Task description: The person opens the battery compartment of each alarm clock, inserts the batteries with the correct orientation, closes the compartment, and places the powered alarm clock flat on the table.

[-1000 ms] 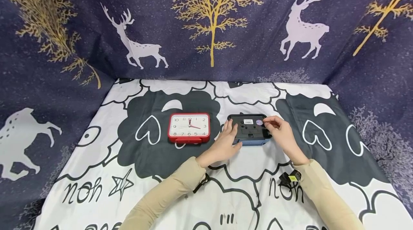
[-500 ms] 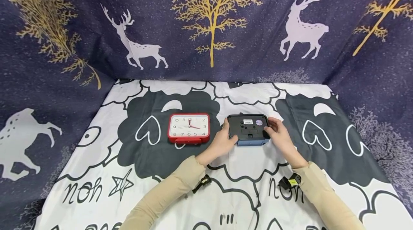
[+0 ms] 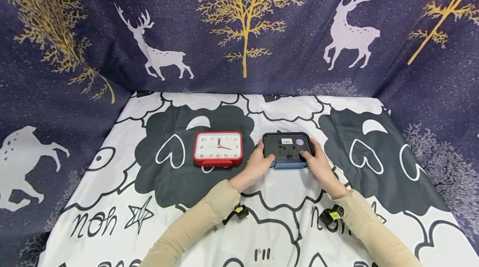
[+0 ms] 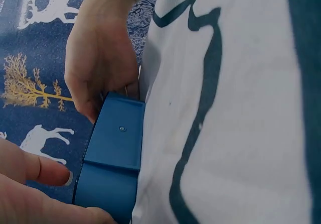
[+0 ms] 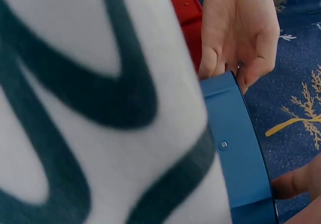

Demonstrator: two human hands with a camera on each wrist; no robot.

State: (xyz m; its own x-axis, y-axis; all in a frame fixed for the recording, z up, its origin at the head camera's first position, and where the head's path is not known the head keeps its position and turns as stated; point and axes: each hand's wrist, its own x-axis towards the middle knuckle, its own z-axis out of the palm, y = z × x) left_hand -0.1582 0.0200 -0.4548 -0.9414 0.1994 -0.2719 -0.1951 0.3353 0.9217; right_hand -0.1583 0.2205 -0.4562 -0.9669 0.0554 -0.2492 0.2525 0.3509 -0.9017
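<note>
A blue alarm clock [image 3: 291, 165] lies face down on the patterned cloth, its black back facing up with a barcode label and a round purple sticker. My left hand [image 3: 257, 162] grips the clock's left end, thumb at the near corner. At the other end my right hand [image 3: 318, 162] holds it, with the thumb over the back and the fingers along the side. In the left wrist view the blue side of the clock [image 4: 116, 133] shows between both hands. The right wrist view shows that blue side [image 5: 235, 156] too; the clock's face is hidden.
Left of my hands a red alarm clock [image 3: 218, 149] lies face up, its white dial showing. A white cloth [image 3: 284, 233] with dark cartoon drawings covers the table. Behind it hangs a dark blue curtain [image 3: 209, 21] with deer and trees.
My right hand has left the purple sticker and slid down to the clock's right end, its thumb now on the back. My left hand has shifted from the back to the left side.
</note>
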